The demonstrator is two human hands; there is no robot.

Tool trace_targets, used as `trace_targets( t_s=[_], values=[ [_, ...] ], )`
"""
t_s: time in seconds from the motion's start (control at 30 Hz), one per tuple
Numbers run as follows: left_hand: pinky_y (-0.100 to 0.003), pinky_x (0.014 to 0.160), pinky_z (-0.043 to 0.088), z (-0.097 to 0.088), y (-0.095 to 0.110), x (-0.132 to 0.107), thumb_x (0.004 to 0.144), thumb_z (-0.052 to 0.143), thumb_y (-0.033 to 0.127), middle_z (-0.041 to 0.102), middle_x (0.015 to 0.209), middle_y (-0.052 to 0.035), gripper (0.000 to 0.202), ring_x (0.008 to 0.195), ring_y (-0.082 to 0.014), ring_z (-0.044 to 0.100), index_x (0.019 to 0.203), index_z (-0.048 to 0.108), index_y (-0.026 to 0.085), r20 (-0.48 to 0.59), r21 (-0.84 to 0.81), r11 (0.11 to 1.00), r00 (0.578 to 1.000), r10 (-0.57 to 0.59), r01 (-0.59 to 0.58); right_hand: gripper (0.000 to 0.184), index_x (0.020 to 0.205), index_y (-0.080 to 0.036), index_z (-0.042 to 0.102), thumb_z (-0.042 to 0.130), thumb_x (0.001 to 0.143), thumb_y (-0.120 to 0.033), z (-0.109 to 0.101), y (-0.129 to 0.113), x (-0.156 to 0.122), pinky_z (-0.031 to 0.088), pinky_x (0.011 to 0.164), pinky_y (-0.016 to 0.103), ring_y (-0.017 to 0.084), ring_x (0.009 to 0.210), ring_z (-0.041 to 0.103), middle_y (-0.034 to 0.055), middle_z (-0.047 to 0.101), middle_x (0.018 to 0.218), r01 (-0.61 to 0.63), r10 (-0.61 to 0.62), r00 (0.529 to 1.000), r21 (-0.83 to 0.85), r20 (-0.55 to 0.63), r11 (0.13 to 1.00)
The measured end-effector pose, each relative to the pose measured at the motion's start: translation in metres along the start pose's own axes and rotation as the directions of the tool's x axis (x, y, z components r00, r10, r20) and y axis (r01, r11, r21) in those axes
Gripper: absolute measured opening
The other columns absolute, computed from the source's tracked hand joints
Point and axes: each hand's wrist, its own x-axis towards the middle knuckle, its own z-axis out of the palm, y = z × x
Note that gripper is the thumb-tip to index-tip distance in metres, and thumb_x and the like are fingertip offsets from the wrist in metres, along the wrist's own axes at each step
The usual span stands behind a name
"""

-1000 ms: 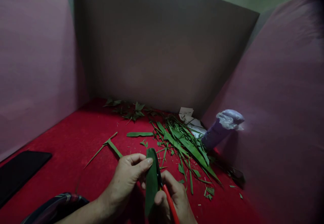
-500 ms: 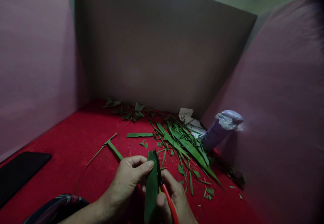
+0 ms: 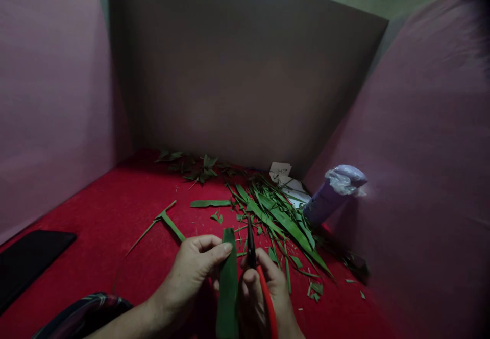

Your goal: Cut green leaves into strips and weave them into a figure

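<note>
Between the thumb and fingers of my left hand (image 3: pixel 191 267) is a long green leaf strip (image 3: pixel 227 288), held upright with its cut end at the top. My right hand (image 3: pixel 270 290) is closed around red-handled scissors (image 3: pixel 250 244). Their dark blades point away from me, look closed together, and stand a little right of the leaf strip, apart from it. The lower end of the strip runs out of the picture's bottom edge.
A heap of long leaves and clippings (image 3: pixel 275 211) covers the red cloth (image 3: pixel 107 216) ahead and right. Behind it are white papers (image 3: pixel 293 191) and a purple cylinder with plastic wrap (image 3: pixel 329 198). One leaf piece (image 3: pixel 210 203) lies ahead; a black flat object (image 3: pixel 34 262) lies left.
The scissors have moved right, away from the leaf strip's edge, together with my right hand. My left hand keeps the strip in nearly the same place.
</note>
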Motion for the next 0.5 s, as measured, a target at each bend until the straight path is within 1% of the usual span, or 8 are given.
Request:
trace_targets(
  t_s=[0.07, 0.1, 0.2, 0.23, 0.3, 0.37, 0.4, 0.5],
  values=[
    [-0.017, 0.038, 0.034, 0.001, 0.001, 0.000, 0.067, 0.066, 0.037, 0.053, 0.043, 0.0024, 0.028, 0.036, -0.0061, 0.044, 0.055, 0.056, 0.013, 0.007, -0.024, 1.000, 1.000, -0.010, 0.010, 0.038, 0.083, -0.021, 0.045, 0.066, 0.068, -0.050, -0.002, 0.001, 0.002, 0.035, 0.037, 0.016, 0.006, 0.037, 0.040, -0.0086, 0.044, 0.052, -0.055, 0.068, 0.991, 0.123, -0.111, 0.991],
    [-0.017, 0.038, 0.034, 0.001, 0.002, 0.000, 0.067, 0.066, 0.036, 0.054, 0.044, 0.0020, 0.027, 0.036, -0.0067, 0.045, 0.055, 0.056, 0.014, 0.010, -0.034, 0.999, 1.000, -0.020, 0.020, 0.039, 0.084, -0.021, 0.045, 0.070, 0.066, -0.046, -0.003, -0.001, 0.003, 0.036, 0.037, 0.016, 0.005, 0.037, 0.041, -0.0092, 0.045, 0.052, -0.079, 0.101, 0.987, 0.167, -0.128, 0.983],
    [-0.018, 0.037, 0.035, 0.000, 0.001, 0.001, 0.066, 0.067, 0.035, 0.055, 0.044, 0.0017, 0.027, 0.036, -0.0074, 0.046, 0.055, 0.054, 0.014, 0.042, -0.031, 0.998, 0.998, -0.050, 0.052, 0.039, 0.094, -0.021, 0.047, 0.071, 0.069, -0.038, -0.006, -0.011, 0.006, 0.039, 0.042, 0.017, 0.007, 0.043, 0.049, -0.0062, 0.054, 0.055, -0.087, 0.106, 0.991, 0.205, -0.082, 0.975],
    [-0.018, 0.037, 0.035, 0.000, 0.000, 0.002, 0.065, 0.068, 0.035, 0.054, 0.043, 0.0022, 0.027, 0.035, -0.0071, 0.045, 0.054, 0.054, 0.014, 0.053, -0.025, 0.998, 0.997, -0.061, 0.062, 0.039, 0.095, -0.021, 0.047, 0.071, 0.069, -0.036, -0.007, -0.015, 0.008, 0.040, 0.043, 0.017, 0.007, 0.045, 0.050, -0.0050, 0.057, 0.059, -0.079, 0.098, 0.992, 0.217, -0.077, 0.973],
    [-0.018, 0.035, 0.034, -0.001, -0.002, 0.003, 0.062, 0.070, 0.036, 0.051, 0.040, 0.0039, 0.028, 0.032, -0.0066, 0.042, 0.054, 0.053, 0.015, 0.072, -0.012, 0.995, 0.993, -0.094, 0.095, 0.038, 0.095, -0.021, 0.049, 0.073, 0.068, -0.033, -0.009, -0.020, 0.010, 0.041, 0.046, 0.017, 0.008, 0.052, 0.054, -0.0017, 0.061, 0.073, -0.070, 0.089, 0.993, 0.235, -0.072, 0.970],
    [-0.018, 0.033, 0.031, -0.002, -0.005, 0.004, 0.059, 0.071, 0.037, 0.048, 0.038, 0.0049, 0.029, 0.030, -0.0065, 0.040, 0.053, 0.053, 0.015, 0.087, 0.031, 0.991, 0.987, -0.135, 0.133, 0.037, 0.093, -0.022, 0.050, 0.073, 0.067, -0.032, -0.011, -0.024, 0.013, 0.043, 0.049, 0.019, 0.009, 0.058, 0.056, -0.0003, 0.061, 0.081, -0.059, 0.075, 0.995, 0.229, -0.065, 0.972],
    [-0.017, 0.032, 0.030, -0.002, -0.006, 0.004, 0.058, 0.072, 0.037, 0.047, 0.037, 0.0052, 0.028, 0.029, -0.0064, 0.039, 0.053, 0.054, 0.015, 0.102, 0.064, 0.987, 0.983, -0.151, 0.145, 0.036, 0.092, -0.022, 0.049, 0.073, 0.067, -0.032, -0.012, -0.024, 0.013, 0.043, 0.050, 0.019, 0.010, 0.059, 0.056, -0.0003, 0.061, 0.082, -0.055, 0.070, 0.996, 0.220, -0.058, 0.974],
    [-0.017, 0.032, 0.027, -0.002, -0.009, 0.003, 0.059, 0.071, 0.037, 0.046, 0.036, 0.0052, 0.028, 0.029, -0.0059, 0.038, 0.052, 0.055, 0.014, 0.150, 0.163, 0.976, 0.974, -0.167, 0.143, 0.035, 0.091, -0.022, 0.049, 0.073, 0.067, -0.031, -0.015, -0.027, 0.013, 0.043, 0.051, 0.021, 0.010, 0.057, 0.053, -0.0022, 0.059, 0.075, -0.050, 0.056, 0.998, 0.185, -0.030, 0.981]
  ],
)
